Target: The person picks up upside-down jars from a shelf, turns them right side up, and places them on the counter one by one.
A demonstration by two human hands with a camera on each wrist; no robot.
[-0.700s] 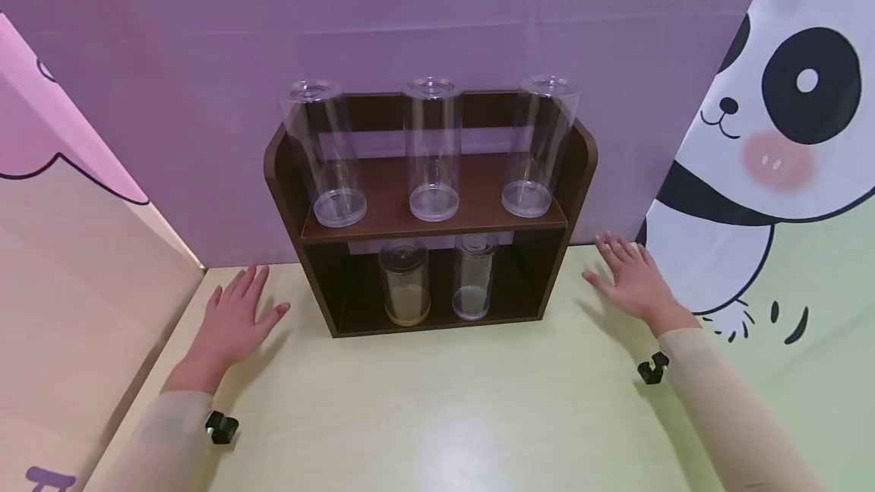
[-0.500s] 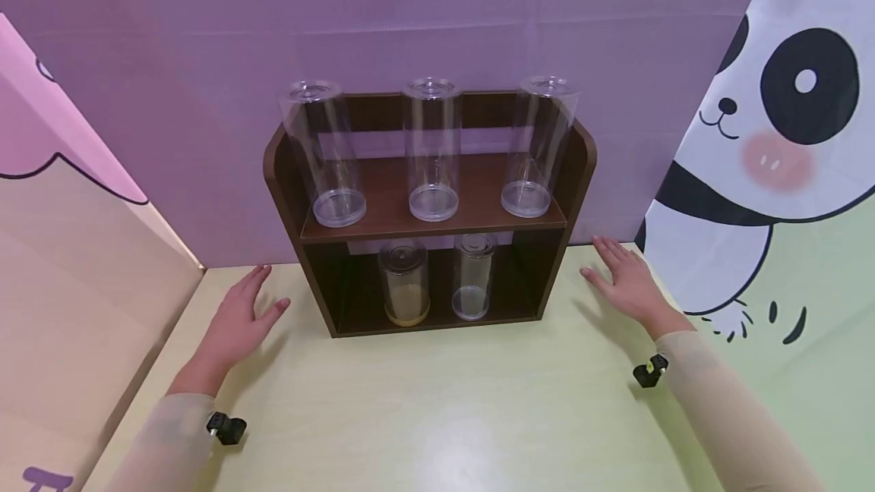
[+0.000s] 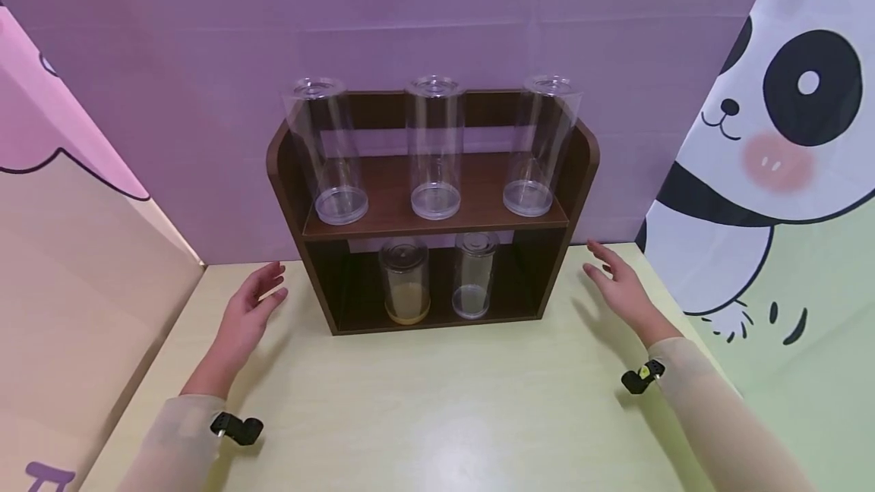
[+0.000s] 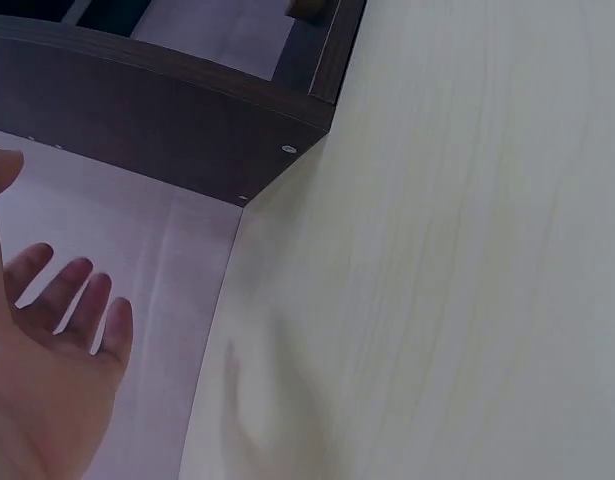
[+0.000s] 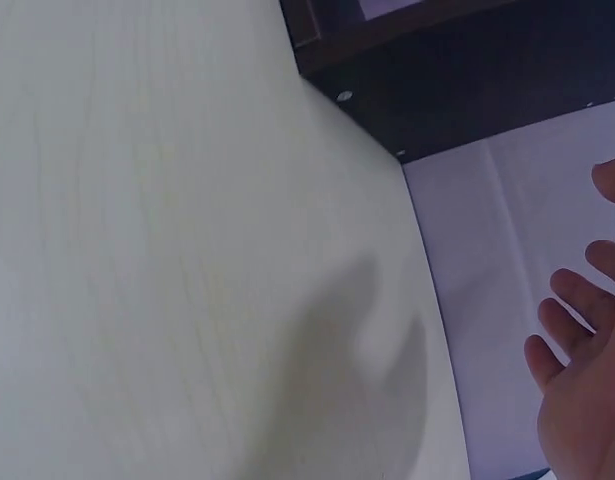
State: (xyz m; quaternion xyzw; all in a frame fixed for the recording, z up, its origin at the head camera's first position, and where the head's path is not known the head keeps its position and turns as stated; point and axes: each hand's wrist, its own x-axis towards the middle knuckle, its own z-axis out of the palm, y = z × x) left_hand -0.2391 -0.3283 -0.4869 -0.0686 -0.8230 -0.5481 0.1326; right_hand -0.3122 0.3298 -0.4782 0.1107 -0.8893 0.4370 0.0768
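My left hand (image 3: 247,310) hovers over the table left of a dark brown two-tier shelf (image 3: 383,228), palm turned inward and fingers loosely bent around nothing. On the other side, my right hand (image 3: 620,287) is raised beside the shelf's right panel, also holding nothing. Three tall clear cylinders stand on the upper tier: a left one (image 3: 342,203), a middle one (image 3: 436,200) and a right one (image 3: 529,196). Below them are two shorter clear jars, one with a yellowish bottom (image 3: 408,302) and a narrower one (image 3: 473,287). Both wrist views show relaxed fingers near the shelf's outer sides.
The pale wood table (image 3: 437,401) stretches in front of the shelf. A purple cloth (image 3: 205,97) hangs behind it. Printed panels flank the table, a pink and cream one (image 3: 68,249) at left and a panda one (image 3: 724,249) at right.
Both hands have turned from palms facing down to palms facing inward, with fingers bending more. They have shifted slightly toward the shelf. The shelf and cylinders have stayed put.
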